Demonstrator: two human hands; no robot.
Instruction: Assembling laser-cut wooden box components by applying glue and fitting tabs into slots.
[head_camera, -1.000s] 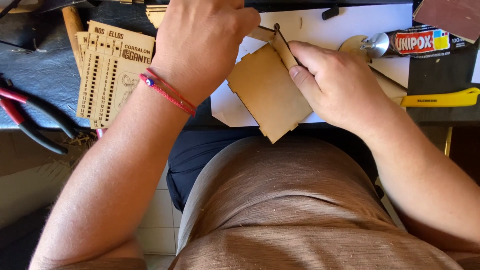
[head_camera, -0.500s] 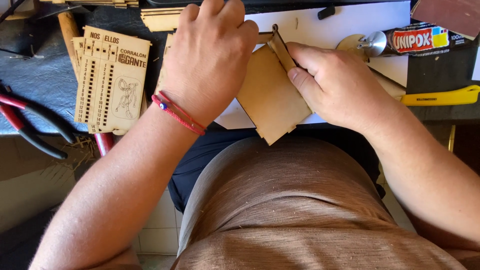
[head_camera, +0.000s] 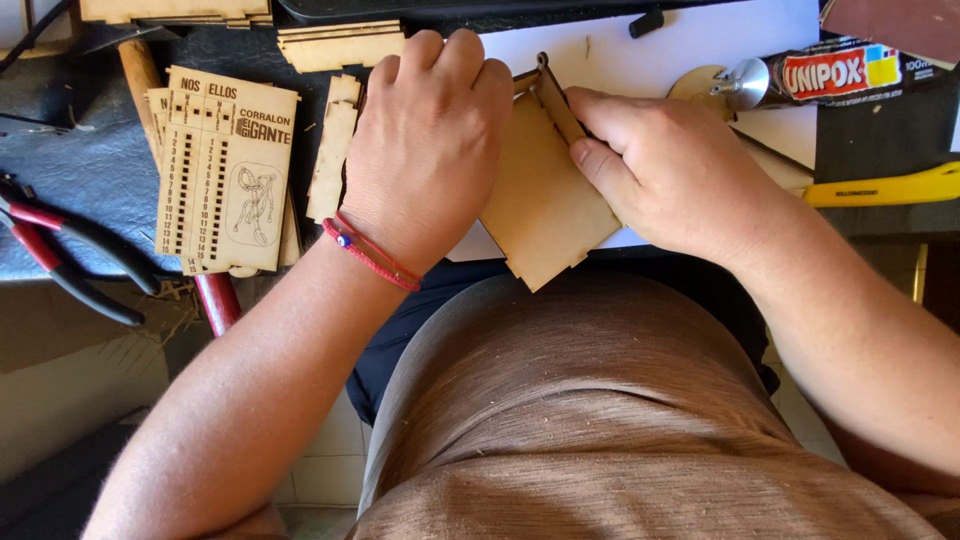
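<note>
A thin plywood panel (head_camera: 540, 215) with notched edges lies tilted over the table's front edge. My left hand (head_camera: 425, 140), with a red cord bracelet at the wrist, presses down on its left part. My right hand (head_camera: 665, 160) grips the panel's right edge, the thumb and fingers pinched on a narrow upright wooden strip (head_camera: 556, 95) fitted along that edge. Both hands meet at the top of the strip.
An engraved plywood score board (head_camera: 225, 170) lies left on a stack of wooden parts. Red-handled pliers (head_camera: 70, 260) rest at the far left. A glue tube (head_camera: 820, 75), a yellow cutter (head_camera: 885, 185) and white paper (head_camera: 680, 45) sit at the right.
My left hand has slid down and right onto the panel, uncovering more of the engraved board. The right hand has kept its grip on the strip.
</note>
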